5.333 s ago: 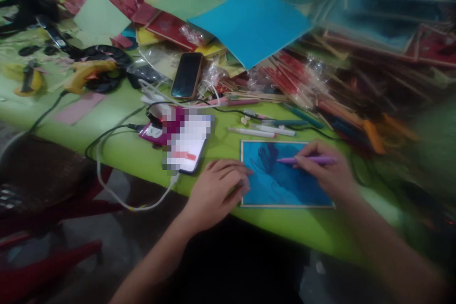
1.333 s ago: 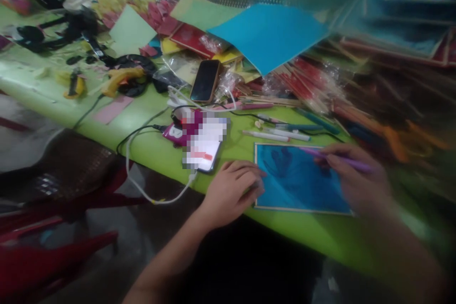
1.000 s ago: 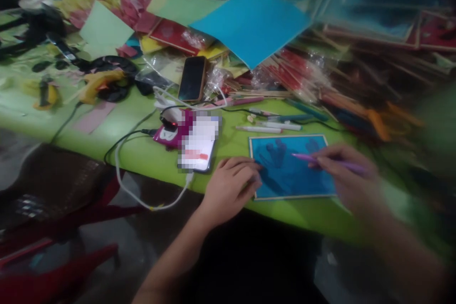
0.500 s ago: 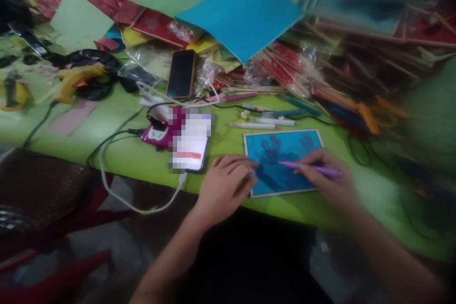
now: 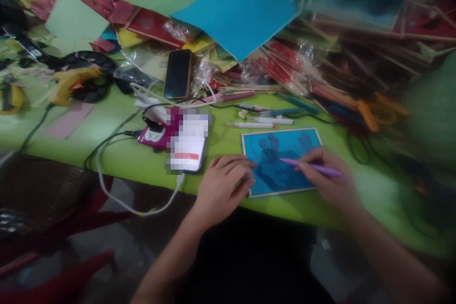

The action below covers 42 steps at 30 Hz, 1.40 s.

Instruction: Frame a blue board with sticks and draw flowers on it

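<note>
A purple marker pen (image 5: 292, 162) is pinched in my right hand (image 5: 329, 178), its tip over the middle of a small blue card (image 5: 290, 137). Thin pale wooden strips border this card. Dark outlines that look like flowers on stems are drawn on its upper part; shadow and blur hide the finer lines. My left hand (image 5: 225, 181) lies at the card's left edge, palm down, fingers loosely bent and apart, holding nothing. Two white pens, one a white marker (image 5: 251, 125), lie just above the card.
Left of my hands, a lit phone (image 5: 188, 149) with a white charging cable lies against a purple power strip (image 5: 153, 137). A dark phone (image 5: 177, 75), a yellow glue gun (image 5: 71, 83), a large blue sheet (image 5: 238, 16), sticks and plastic wrap crowd the back of the green table.
The view has shifted slightly, moving the table things a little left in the picture. Both hands keep nearly the same pose, and the pen is still over the card.
</note>
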### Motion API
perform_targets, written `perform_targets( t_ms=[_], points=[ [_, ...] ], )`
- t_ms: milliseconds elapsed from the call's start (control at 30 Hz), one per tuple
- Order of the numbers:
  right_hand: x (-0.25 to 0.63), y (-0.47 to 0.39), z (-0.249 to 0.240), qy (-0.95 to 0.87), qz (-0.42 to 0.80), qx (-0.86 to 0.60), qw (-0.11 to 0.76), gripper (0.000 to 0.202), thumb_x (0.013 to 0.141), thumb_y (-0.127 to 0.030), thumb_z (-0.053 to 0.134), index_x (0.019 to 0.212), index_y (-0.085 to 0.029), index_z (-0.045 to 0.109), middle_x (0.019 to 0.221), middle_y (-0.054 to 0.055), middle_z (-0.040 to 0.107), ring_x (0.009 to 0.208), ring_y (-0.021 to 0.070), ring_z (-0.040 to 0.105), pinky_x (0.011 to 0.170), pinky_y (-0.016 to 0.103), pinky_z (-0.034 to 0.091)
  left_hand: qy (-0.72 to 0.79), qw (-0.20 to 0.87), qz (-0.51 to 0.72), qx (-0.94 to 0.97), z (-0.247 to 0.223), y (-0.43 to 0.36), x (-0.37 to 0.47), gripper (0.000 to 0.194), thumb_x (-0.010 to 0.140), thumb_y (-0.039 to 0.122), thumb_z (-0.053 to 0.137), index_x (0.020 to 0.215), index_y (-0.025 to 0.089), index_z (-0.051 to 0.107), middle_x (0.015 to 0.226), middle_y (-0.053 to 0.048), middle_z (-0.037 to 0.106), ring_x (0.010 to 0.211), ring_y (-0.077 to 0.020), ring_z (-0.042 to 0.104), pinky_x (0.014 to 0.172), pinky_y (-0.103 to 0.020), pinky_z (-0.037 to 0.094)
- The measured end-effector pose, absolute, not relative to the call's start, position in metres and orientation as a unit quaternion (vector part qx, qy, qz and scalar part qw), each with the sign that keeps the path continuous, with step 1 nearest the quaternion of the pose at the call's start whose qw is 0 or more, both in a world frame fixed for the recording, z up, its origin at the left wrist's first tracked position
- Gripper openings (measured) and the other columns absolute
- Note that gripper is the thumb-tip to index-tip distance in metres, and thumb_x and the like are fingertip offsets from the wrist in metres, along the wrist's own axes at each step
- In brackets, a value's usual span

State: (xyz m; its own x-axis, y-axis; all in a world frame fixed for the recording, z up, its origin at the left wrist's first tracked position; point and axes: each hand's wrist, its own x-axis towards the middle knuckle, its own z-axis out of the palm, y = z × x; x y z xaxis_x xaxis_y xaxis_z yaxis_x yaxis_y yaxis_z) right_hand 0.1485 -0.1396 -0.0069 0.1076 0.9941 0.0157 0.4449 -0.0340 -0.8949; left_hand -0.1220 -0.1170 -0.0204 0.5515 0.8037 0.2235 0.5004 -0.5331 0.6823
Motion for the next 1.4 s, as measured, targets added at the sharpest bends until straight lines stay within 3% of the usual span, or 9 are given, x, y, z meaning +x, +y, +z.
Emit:
perform_targets(
  t_ms=[767,1400],
  points=[
    [0.1493,-0.1415,-0.0069,-0.614,0.331,-0.628,0.345,0.003,0.085,-0.025,0.072,0.084,-0.026,0.068,0.071,-0.002,0.068,0.058,0.0153,0.060,0.052,0.027,0.045,0.389,0.279,0.279,0.833,-0.0197,-0.1173,-0.1205,0.010,0.104,0.021,0.058,0.095,0.023,0.059,0.123,0.000,0.079,0.121,-0.0226,0.067,0.098,-0.041,0.043],
    [0.1523,-0.1441,-0.0136,-0.631,0.283,-0.625,0.362,0.003,0.087,-0.024,0.070,0.087,-0.026,0.068,0.080,-0.001,0.071,0.068,0.0164,0.065,0.060,0.027,0.049,0.390,0.273,0.277,0.835,-0.0208,-0.1173,-0.1203,0.010,0.104,0.023,0.059,0.094,0.023,0.059,0.122,-0.001,0.079,0.121,-0.0226,0.067,0.097,-0.042,0.044]
  ],
)
